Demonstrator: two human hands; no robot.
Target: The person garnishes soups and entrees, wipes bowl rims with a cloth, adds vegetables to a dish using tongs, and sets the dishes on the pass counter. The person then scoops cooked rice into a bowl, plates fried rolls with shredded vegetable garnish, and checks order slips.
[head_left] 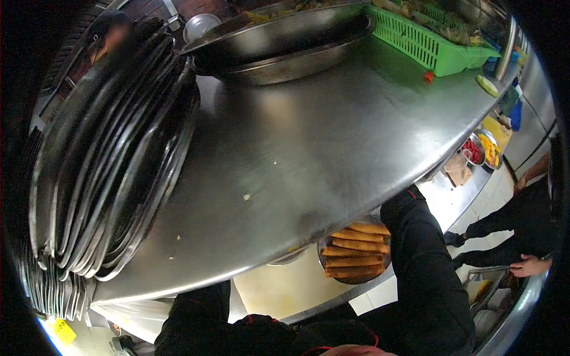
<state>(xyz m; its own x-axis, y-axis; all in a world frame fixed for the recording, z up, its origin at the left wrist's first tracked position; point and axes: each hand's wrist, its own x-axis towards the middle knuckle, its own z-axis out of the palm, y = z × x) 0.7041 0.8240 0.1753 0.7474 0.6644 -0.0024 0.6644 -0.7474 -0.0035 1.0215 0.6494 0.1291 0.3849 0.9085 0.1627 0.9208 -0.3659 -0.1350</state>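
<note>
Stainless steel forms the wide surface [309, 136], and the left sleeve [202, 305] and right sleeve [424, 255], both black, disappear beneath its near edge, hiding the hands; how open they are, or what they hold, cannot be told. Below that edge, between the sleeves, browned rolls [356, 255] lie side by side near a cream cutting board [273, 282]. Metal trays [113, 160] stand packed at the surface's left end; a green plastic basket [409, 47] sits at its far right.
</note>
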